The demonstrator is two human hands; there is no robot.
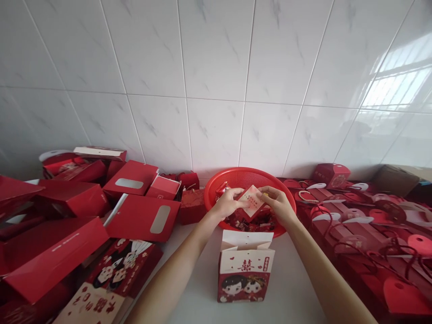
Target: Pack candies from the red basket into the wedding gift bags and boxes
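Note:
Between my two hands is a small pale pink card or flat packet (251, 202) with red print, tilted corner up. My left hand (228, 204) pinches its left side with thumb and fingers. At its upper right edge, my right hand (277, 201) grips it too. Both hands are over a red plastic basket (232, 172) in which small, mostly dark red wrapped pieces lie. Nearer to me stands an upright gift box (245, 279), red and cream with two cartoon figures; its top flaps are open. What lies inside the box is hidden.
Red paper boxes (141, 220) lie in a loose pile at the left, some open. On the right, rows of red boxes (357, 229) with cords and tags cover the table. A brown carton (394, 182) stands at the far right. A tiled wall (216, 121) closes off the back.

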